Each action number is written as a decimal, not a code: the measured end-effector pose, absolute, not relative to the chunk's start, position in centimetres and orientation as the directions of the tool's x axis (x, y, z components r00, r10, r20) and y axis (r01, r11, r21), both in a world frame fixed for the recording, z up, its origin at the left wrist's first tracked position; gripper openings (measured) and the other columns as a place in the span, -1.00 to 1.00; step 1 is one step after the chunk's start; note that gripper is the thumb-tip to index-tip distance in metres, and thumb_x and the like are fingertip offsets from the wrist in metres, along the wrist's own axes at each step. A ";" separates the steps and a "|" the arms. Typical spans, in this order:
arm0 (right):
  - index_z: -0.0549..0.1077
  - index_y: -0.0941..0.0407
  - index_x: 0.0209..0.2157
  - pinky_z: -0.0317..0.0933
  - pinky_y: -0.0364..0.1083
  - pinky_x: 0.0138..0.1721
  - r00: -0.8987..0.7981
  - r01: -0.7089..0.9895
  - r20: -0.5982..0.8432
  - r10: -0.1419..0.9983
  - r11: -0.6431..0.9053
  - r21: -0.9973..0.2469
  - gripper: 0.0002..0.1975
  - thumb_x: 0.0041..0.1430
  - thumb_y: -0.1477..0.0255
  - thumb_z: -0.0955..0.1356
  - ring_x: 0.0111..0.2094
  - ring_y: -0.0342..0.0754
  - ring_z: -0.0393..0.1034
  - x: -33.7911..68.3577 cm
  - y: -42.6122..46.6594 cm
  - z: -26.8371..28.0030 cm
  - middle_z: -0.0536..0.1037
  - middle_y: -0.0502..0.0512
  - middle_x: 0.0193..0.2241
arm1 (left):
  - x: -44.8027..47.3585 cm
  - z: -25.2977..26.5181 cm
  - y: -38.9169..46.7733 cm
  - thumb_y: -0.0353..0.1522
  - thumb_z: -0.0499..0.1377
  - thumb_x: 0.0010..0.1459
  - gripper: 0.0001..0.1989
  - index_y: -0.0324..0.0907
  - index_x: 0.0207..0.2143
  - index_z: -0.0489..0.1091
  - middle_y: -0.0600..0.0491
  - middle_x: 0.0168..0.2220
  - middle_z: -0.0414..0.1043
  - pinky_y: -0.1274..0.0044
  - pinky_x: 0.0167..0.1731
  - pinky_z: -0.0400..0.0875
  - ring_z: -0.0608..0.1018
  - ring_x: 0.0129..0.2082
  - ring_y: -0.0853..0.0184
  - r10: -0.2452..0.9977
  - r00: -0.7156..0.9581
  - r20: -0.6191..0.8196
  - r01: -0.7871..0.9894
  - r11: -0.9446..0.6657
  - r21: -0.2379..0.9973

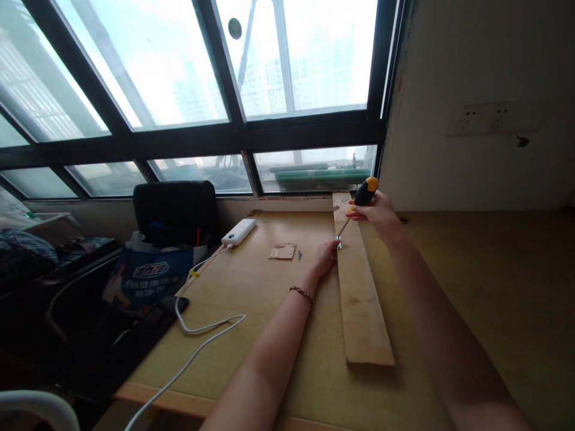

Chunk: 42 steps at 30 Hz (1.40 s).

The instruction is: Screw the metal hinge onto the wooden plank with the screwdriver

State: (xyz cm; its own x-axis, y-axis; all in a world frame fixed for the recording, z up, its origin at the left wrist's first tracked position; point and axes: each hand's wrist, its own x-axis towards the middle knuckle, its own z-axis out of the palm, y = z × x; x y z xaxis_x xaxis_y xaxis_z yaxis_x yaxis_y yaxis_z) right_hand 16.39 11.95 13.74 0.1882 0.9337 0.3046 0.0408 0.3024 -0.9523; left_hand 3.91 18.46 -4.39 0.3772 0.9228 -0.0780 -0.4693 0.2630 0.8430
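Observation:
My right hand (376, 213) is closed around a screwdriver (365, 193) with a black and yellow handle. The tool slants down to the left, its tip at a small shiny metal plate (338, 243) on the left edge of a long wooden board (363, 299). With fingers closed, my left hand (325, 258) pinches that plate against the board's edge. The plate is too small to tell whether it is a hinge or a bracket. Any screw under the tip is too small to make out.
The board lies lengthwise on a wooden table (251, 287). Left of it are a small thin wooden piece (283, 251) and a few screws (299, 255). A white power bank (239, 231) trails a white cable (211, 328). A black chair (176, 206) and blue bag (148, 278) stand left.

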 end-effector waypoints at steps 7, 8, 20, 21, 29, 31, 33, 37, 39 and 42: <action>0.34 0.17 -0.31 0.36 -0.10 -0.57 0.454 0.582 0.540 0.709 0.223 -0.782 -0.53 -0.23 0.19 0.46 -0.52 0.03 0.47 16.4 12.3 12.8 0.51 0.14 -0.44 | 3.9 -3.5 17.8 -0.40 0.12 0.03 -0.92 -0.24 -0.42 0.36 -0.01 -0.45 0.46 0.50 -0.34 0.44 0.52 -0.44 0.33 0.924 0.365 -0.112 -0.461 0.284 0.841; 0.34 0.18 -0.29 0.35 -0.11 -0.59 0.445 0.588 0.541 0.714 0.222 -0.778 -0.52 -0.21 0.17 0.44 -0.54 0.02 0.46 16.4 12.4 12.8 0.51 0.14 -0.44 | 3.9 -3.4 17.7 -0.40 0.12 0.03 -0.92 -0.24 -0.41 0.36 0.00 -0.45 0.46 0.51 -0.35 0.44 0.52 -0.44 0.34 0.924 0.366 -0.113 -0.464 0.286 0.838; 0.37 0.17 -0.33 0.33 -0.14 -0.55 0.420 0.639 0.542 0.728 0.187 -0.746 -0.60 -0.16 0.18 0.41 -0.55 -0.04 0.44 17.2 11.9 13.6 0.49 0.10 -0.47 | 2.4 -1.6 17.3 -0.34 0.07 0.07 -0.82 -0.33 -0.37 0.32 -0.06 -0.56 0.45 0.47 -0.45 0.44 0.52 -0.56 0.30 0.827 0.457 -0.328 -0.285 0.485 0.827; 0.38 0.17 -0.34 0.34 -0.13 -0.53 0.416 0.653 0.545 0.728 0.177 -0.736 -0.61 -0.16 0.20 0.42 -0.52 -0.02 0.45 17.1 11.8 13.7 0.50 0.11 -0.47 | 2.5 -1.5 17.2 -0.34 0.07 0.07 -0.81 -0.32 -0.36 0.32 -0.06 -0.56 0.45 0.47 -0.45 0.45 0.52 -0.56 0.30 0.829 0.443 -0.341 -0.266 0.485 0.833; 0.37 0.16 -0.33 0.34 -0.09 -0.41 0.370 0.705 0.565 0.738 0.173 -0.687 -0.62 -0.12 0.17 0.38 -0.40 0.03 0.46 16.7 12.4 13.0 0.50 0.13 -0.45 | 2.4 -0.9 17.0 -0.26 0.11 0.03 -0.77 -0.25 -0.32 0.29 0.04 -0.60 0.37 0.53 -0.55 0.39 0.47 -0.62 0.36 0.858 0.385 -0.340 -0.124 0.414 0.902; 0.37 0.16 -0.32 0.34 -0.09 -0.41 0.366 0.712 0.567 0.738 0.170 -0.681 -0.62 -0.11 0.18 0.38 -0.41 0.03 0.46 16.7 12.5 12.8 0.50 0.13 -0.46 | 2.3 -0.8 16.9 -0.23 0.15 0.00 -0.73 -0.25 -0.32 0.29 0.06 -0.62 0.35 0.56 -0.57 0.38 0.45 -0.63 0.38 0.877 0.352 -0.328 -0.094 0.382 0.919; 0.36 0.16 -0.31 0.34 -0.08 -0.39 0.362 0.718 0.572 0.736 0.172 -0.675 -0.62 -0.10 0.19 0.38 -0.40 0.03 0.46 16.7 12.6 12.7 0.50 0.12 -0.46 | 2.3 -0.8 17.0 -0.22 0.17 -0.03 -0.71 -0.24 -0.33 0.29 0.06 -0.61 0.35 0.56 -0.57 0.37 0.45 -0.63 0.39 0.889 0.329 -0.319 -0.067 0.359 0.931; 0.36 0.17 -0.31 0.35 -0.04 -0.34 0.348 0.730 0.574 0.741 0.170 -0.662 -0.60 -0.14 0.19 0.40 -0.37 0.05 0.46 16.7 12.6 12.8 0.51 0.14 -0.46 | 2.2 -0.9 17.0 -0.22 0.17 -0.03 -0.71 -0.25 -0.34 0.29 0.01 -0.55 0.40 0.53 -0.55 0.40 0.47 -0.62 0.38 0.894 0.340 -0.292 -0.061 0.331 0.942; 0.36 0.16 -0.33 0.36 -0.04 -0.37 0.334 0.721 0.553 0.763 0.171 -0.672 -0.59 -0.17 0.18 0.42 -0.40 0.05 0.46 16.7 12.5 12.9 0.51 0.14 -0.46 | 2.2 -0.8 17.0 -0.22 0.17 -0.03 -0.72 -0.25 -0.34 0.29 0.00 -0.55 0.40 0.53 -0.54 0.40 0.47 -0.61 0.38 0.893 0.348 -0.286 -0.070 0.329 0.942; 0.34 0.15 -0.32 0.37 -0.07 -0.48 0.314 0.653 0.490 0.813 0.190 -0.733 -0.57 -0.21 0.21 0.45 -0.50 0.01 0.45 16.5 12.4 13.0 0.50 0.11 -0.47 | 2.2 -0.8 17.0 -0.22 0.17 -0.03 -0.72 -0.24 -0.35 0.29 0.02 -0.57 0.39 0.54 -0.55 0.40 0.46 -0.61 0.39 0.893 0.349 -0.284 -0.077 0.330 0.941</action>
State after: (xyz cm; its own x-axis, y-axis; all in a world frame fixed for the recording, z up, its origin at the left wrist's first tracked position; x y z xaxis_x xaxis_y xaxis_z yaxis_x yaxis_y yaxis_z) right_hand 16.50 12.42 13.00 0.3138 0.8130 0.4904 0.6534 0.1898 -0.7328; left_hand 2.17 16.95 -0.82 0.3491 0.8930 -0.2840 -0.0775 0.3296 0.9409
